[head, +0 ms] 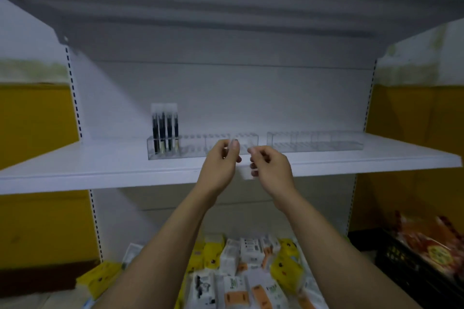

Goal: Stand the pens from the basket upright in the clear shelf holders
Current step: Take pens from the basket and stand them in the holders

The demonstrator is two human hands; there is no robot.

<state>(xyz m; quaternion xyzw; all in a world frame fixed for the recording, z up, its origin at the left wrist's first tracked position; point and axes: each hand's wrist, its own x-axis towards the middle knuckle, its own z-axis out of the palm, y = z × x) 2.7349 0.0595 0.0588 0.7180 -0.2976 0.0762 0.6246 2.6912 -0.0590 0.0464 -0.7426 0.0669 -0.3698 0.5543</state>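
A clear holder (200, 149) sits on the middle white shelf (100, 168), with several black pens (164, 130) standing upright in its leftmost compartment. A second clear holder (313, 144) to its right has nothing in it. My left hand (221, 160) and right hand (271, 165) are raised close together in front of the first holder's right end. Between them they pinch a pale translucent pack (247, 172), which is blurred and mostly hidden by my fingers. I cannot make out what it contains.
Below my forearms lies a heap of white, yellow and orange packets (251, 266). A black crate (401, 261) with orange bags stands at the lower right. The upper shelf (226, 7) overhangs the work area, and yellow walls flank the unit.
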